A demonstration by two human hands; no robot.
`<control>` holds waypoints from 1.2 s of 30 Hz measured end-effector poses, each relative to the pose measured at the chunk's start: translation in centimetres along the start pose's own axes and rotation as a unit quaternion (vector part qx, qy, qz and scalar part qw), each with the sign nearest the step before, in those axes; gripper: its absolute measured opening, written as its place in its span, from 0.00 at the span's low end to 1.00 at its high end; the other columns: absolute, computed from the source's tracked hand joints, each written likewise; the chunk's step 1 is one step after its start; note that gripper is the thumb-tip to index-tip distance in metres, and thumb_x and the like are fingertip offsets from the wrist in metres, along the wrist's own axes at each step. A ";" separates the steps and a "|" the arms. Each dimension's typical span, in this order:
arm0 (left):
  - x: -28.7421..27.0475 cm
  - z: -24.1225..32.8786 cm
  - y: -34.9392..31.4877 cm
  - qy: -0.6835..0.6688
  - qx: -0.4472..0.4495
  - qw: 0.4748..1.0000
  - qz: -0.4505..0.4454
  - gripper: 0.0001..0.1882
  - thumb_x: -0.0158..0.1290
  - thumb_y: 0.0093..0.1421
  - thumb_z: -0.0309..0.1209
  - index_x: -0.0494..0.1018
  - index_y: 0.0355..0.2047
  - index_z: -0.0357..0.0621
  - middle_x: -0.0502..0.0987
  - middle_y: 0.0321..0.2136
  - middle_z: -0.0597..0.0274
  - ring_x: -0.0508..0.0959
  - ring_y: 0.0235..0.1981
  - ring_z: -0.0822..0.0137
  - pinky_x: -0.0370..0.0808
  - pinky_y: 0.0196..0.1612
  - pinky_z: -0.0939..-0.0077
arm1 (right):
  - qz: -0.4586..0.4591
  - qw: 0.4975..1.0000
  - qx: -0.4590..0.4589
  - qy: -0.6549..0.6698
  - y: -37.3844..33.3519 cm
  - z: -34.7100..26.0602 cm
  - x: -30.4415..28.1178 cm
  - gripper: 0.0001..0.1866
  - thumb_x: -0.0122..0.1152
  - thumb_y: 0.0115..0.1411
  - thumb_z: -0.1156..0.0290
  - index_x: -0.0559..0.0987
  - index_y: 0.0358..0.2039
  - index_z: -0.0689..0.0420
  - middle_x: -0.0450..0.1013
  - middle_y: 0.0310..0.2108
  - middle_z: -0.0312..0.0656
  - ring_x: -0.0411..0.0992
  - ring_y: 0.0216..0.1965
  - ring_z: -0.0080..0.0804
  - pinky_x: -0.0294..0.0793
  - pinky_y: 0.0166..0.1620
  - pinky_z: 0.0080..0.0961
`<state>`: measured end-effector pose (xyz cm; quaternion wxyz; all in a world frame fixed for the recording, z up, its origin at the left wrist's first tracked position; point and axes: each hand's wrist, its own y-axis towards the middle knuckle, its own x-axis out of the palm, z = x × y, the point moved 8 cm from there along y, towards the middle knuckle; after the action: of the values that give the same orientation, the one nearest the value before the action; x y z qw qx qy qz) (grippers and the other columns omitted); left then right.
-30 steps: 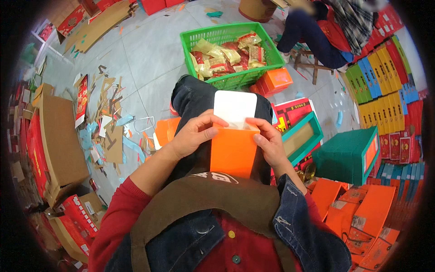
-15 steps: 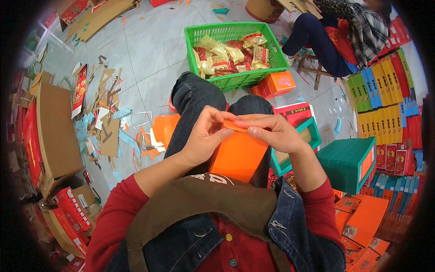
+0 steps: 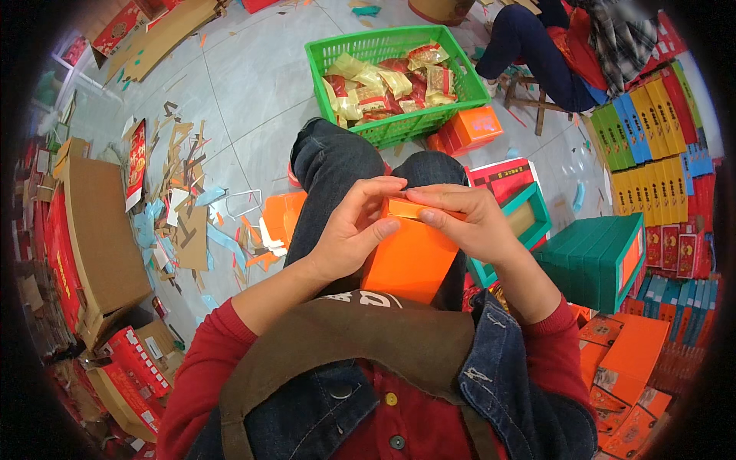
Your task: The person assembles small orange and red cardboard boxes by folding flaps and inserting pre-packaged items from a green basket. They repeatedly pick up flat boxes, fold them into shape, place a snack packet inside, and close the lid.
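An upright orange cardboard box (image 3: pixel 410 264) rests on my lap against the brown apron (image 3: pixel 345 333). At its far end is a small orange flap (image 3: pixel 405 208), tilted up from the box's edge. My right hand (image 3: pixel 471 222) pinches this flap and the right corner between thumb and fingers. My left hand (image 3: pixel 356 226) is curled round the left corner, its thumb on the front face and its fingertips behind the flap. The inside of the box is hidden.
Ahead stands a green plastic crate (image 3: pixel 391 142) of wrapped packets, with an orange box (image 3: pixel 469 130) beside it. Green boxes (image 3: pixel 590 264) and a green frame (image 3: pixel 525 218) are to my right. Cardboard scraps (image 3: pixel 188 222) litter the floor at left. Another person (image 3: pixel 529 61) sits at the far right.
The flap at the box's far end has tilted, showing more of its edge. My left fingers have straightened slightly and the left thumb has moved to the box's corner.
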<state>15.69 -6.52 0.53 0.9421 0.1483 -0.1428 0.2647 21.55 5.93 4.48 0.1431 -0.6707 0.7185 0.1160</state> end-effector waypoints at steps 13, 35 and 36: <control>-0.3 -0.3 -0.6 0.042 -0.007 0.999 -0.027 0.08 0.47 0.63 0.27 0.67 0.42 0.40 0.68 0.50 0.51 0.68 0.54 0.61 0.64 0.56 0.67 | 0.081 0.983 0.037 0.160 -1.1 1.3 0.0 0.02 0.61 0.53 0.79 0.79 0.29 0.62 0.71 0.32 0.36 0.69 0.34 0.22 0.67 0.37 0.16; 0.3 -5.8 1.4 -0.252 -0.373 0.887 0.103 0.17 0.41 0.67 0.43 0.69 0.42 0.43 0.75 0.36 0.64 0.75 0.38 0.71 0.73 0.44 0.71 | 0.108 0.927 -0.262 -0.245 -3.7 -0.5 -2.0 0.29 0.66 0.46 0.73 0.69 0.50 0.57 0.68 0.51 0.44 0.66 0.53 0.42 0.66 0.55 0.36; 0.3 -4.7 2.4 -0.214 -0.254 0.940 0.077 0.20 0.38 0.67 0.47 0.66 0.46 0.43 0.73 0.41 0.62 0.73 0.44 0.68 0.70 0.49 0.69 | 0.137 0.961 -0.177 -0.159 -3.6 0.4 -2.6 0.28 0.67 0.47 0.72 0.69 0.49 0.57 0.69 0.50 0.44 0.68 0.52 0.40 0.67 0.54 0.34</control>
<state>15.49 -2.76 -3.17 0.8724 -0.0544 -0.4143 0.2535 25.29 8.21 5.08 0.1169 -0.5532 0.7395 0.3653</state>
